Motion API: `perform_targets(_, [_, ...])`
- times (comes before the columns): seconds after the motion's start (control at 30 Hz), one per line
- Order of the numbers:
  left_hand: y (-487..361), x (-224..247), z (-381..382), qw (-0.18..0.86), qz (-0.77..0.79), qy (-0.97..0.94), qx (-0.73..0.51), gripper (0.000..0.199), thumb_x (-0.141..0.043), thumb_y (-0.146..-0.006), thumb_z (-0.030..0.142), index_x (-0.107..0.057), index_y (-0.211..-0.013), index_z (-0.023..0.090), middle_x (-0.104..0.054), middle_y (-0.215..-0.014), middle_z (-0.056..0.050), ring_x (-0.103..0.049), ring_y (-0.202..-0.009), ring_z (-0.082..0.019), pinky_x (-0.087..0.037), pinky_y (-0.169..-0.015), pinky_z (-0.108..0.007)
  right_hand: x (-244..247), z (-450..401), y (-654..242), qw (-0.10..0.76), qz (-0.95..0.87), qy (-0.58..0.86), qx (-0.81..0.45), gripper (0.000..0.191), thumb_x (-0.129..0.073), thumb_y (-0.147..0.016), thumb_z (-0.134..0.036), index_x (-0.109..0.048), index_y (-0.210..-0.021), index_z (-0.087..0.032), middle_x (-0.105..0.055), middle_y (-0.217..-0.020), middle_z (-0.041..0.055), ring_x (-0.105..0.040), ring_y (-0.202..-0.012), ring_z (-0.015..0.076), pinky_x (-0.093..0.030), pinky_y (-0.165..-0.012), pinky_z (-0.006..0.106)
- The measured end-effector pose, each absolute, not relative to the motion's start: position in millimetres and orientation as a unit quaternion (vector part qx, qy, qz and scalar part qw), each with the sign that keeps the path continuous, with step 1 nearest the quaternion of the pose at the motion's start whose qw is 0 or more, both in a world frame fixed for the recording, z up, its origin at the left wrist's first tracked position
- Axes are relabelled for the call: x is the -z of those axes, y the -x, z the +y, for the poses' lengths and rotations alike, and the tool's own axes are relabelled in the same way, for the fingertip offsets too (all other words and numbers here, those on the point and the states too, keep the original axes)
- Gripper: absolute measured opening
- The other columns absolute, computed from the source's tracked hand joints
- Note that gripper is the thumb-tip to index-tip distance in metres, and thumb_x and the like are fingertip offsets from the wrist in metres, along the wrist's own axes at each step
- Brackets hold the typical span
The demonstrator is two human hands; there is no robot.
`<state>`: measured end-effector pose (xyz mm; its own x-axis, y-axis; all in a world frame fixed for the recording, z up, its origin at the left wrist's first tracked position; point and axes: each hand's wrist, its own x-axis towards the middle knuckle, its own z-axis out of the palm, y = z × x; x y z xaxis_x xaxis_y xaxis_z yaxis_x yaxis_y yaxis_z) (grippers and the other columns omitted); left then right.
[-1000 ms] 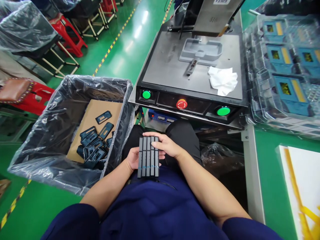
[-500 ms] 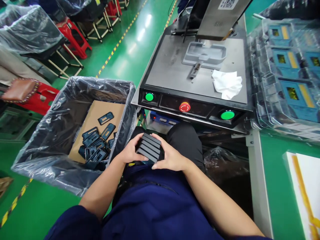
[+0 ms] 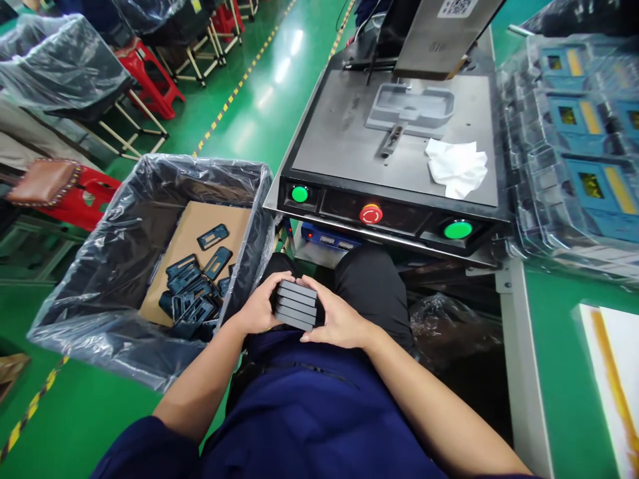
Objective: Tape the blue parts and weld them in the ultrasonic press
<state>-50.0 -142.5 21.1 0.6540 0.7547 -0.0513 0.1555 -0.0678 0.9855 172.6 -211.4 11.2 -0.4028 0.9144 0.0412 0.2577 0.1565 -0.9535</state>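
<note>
Over my lap, both hands hold a stack of dark grey plastic parts (image 3: 296, 305), several flat pieces lying one on another with their edges toward me. My left hand (image 3: 261, 305) wraps the stack's left side. My right hand (image 3: 338, 315) grips its right side, fingers behind and thumb at the near lower corner. Left of my hands, a bin lined with clear plastic (image 3: 94, 283) contains a pile of dark flat frames (image 3: 192, 293) with slots, on a cardboard sheet (image 3: 172, 226).
Ahead is a machine with a metal bed (image 3: 329, 146), a grey fixture (image 3: 424, 113), a white cloth (image 3: 456, 166), green buttons (image 3: 458, 229) and a red stop button (image 3: 371, 213). Clear trays of blue parts (image 3: 594, 186) stand right. A red stool (image 3: 94, 193) is at left.
The stack has tilted between my hands, so its edges now face me more squarely and lie more level. It sits slightly lower. Both hands keep hold.
</note>
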Motion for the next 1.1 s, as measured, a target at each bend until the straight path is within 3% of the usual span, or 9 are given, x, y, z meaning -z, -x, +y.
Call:
perform_targets(0.3, [54,-21,-146,0.565,0.331,-0.710,-0.259,0.079,-0.082,-0.056,0.015,-0.051,-0.128,0.024,-0.051,-0.134,-0.011,-0.044,-0.129,-0.031,-0.028,-0.112,-0.043,-15,-210,-169,0.316,-0.709,0.434,-0.457,0.110,-0.080,-0.066,-0.045,-0.016,-0.151,-0.022,-0.036,-0.149,0.0160,-0.036,-0.136,0.0296,-0.030,-0.113,0.047])
perform_targets(0.7, [52,-19,-143,0.562,0.331,-0.708,-0.271,0.076,-0.082,-0.052,0.016,-0.055,-0.124,0.021,-0.053,-0.130,-0.012,-0.046,-0.125,-0.032,-0.028,-0.111,-0.044,-15,-210,-169,0.309,-0.730,0.440,-0.422,0.110,-0.080,-0.067,-0.045,-0.012,-0.152,-0.023,-0.036,-0.148,0.0159,-0.036,-0.136,0.0305,-0.033,-0.111,0.049])
perform_targets(0.93, [48,-32,-146,0.441,0.373,-0.791,-0.203,0.064,-0.074,-0.062,0.021,-0.058,-0.124,0.022,-0.055,-0.118,-0.013,-0.045,-0.114,-0.036,-0.021,-0.109,-0.049,-9,-216,-168,0.306,-0.734,0.474,-0.377,0.115,-0.076,-0.071,-0.039,0.003,-0.153,-0.021,-0.013,-0.157,0.0176,-0.017,-0.144,0.0335,-0.027,-0.114,0.054])
perform_targets(1.0, [43,-35,-150,0.421,0.370,-0.810,-0.173,0.064,-0.072,-0.065,0.022,-0.057,-0.127,0.021,-0.056,-0.117,-0.015,-0.045,-0.114,-0.038,-0.019,-0.108,-0.051,-2,-215,-164,0.303,-0.742,0.475,-0.364,0.110,-0.073,-0.072,-0.032,0.001,-0.153,-0.019,-0.017,-0.155,0.0187,-0.020,-0.143,0.0331,-0.029,-0.114,0.053])
perform_targets(1.1, [36,-32,-156,0.394,0.377,-0.826,-0.140,0.066,-0.069,-0.067,0.021,-0.054,-0.131,0.019,-0.056,-0.114,-0.017,-0.046,-0.111,-0.039,-0.021,-0.106,-0.052,11,-211,-157,0.308,-0.729,0.482,-0.375,0.096,-0.068,-0.070,-0.022,-0.013,-0.149,-0.017,-0.037,-0.144,0.0188,-0.037,-0.134,0.0295,-0.037,-0.109,0.047])
